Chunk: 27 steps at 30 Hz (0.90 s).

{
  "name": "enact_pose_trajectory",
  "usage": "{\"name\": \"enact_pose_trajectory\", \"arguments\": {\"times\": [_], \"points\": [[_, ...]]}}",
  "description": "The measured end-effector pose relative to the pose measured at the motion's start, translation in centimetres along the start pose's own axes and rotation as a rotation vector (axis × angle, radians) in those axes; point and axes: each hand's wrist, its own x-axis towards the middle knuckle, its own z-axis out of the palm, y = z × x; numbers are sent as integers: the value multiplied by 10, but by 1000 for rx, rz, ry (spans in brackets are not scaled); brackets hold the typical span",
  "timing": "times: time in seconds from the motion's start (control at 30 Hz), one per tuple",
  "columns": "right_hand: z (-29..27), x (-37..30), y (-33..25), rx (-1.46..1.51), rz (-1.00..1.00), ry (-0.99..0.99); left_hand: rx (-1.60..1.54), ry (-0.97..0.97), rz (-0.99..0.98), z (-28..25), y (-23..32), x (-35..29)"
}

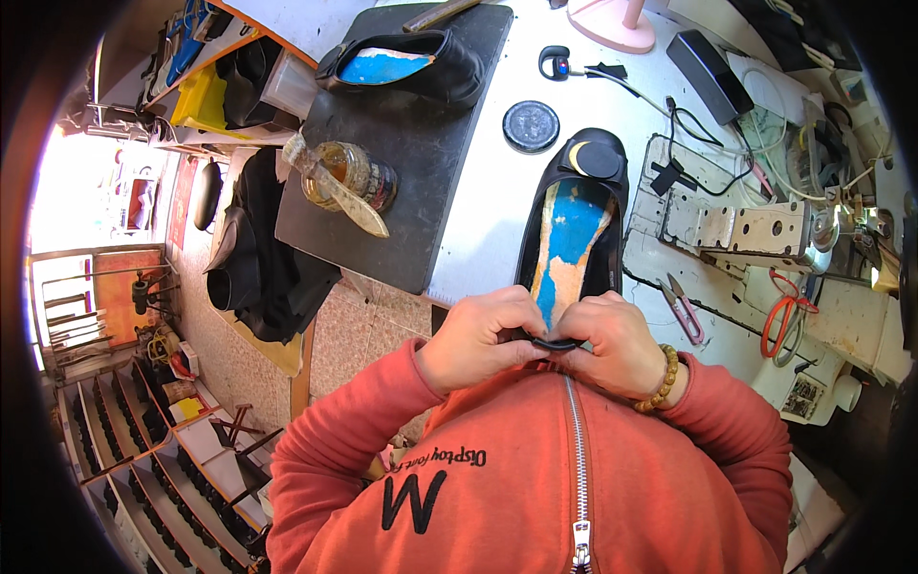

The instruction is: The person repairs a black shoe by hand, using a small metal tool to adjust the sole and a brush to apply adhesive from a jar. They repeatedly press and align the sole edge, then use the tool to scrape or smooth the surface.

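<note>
A black shoe (620,215) with a round ornament on its toe lies on the white table, toe pointing away from me. Its inside shows a blue and tan, patchy insole surface (572,230). My left hand (490,330) pinches the heel rim from the left, thumb and fingers pressed together. From the other side my right hand (612,340), with a beaded bracelet at the wrist, grips the same rim. Both sets of fingertips nearly meet at the back of the heel. A second black shoe (459,72), also blue inside, lies on a dark mat at the far left.
On the dark mat (421,182) stands a glass jar (349,172) with a glue-stained spatula (349,203) across it. A round black lid (531,126) lies beyond the near shoe. To the right are a sewing machine (755,228), small snips (683,311) and red-handled scissors (786,311).
</note>
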Motion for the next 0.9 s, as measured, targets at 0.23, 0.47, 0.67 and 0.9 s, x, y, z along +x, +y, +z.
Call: {"name": "enact_pose_trajectory", "arguments": {"times": [0.23, 0.47, 0.67, 0.9], "points": [[6, -2, 2, -53, -112, 117, 291, -41, -38, 1, 18, -4], [-15, -1, 12, -415, -359, 69, 459, -29, 17, 3, 32, -4], [-54, 27, 38, -883, -509, 109, 601, -35, -20, -2, 46, -6], [-70, 31, -4, -967, -682, 156, 689, 228, -13, -27, 90, -9]]}}
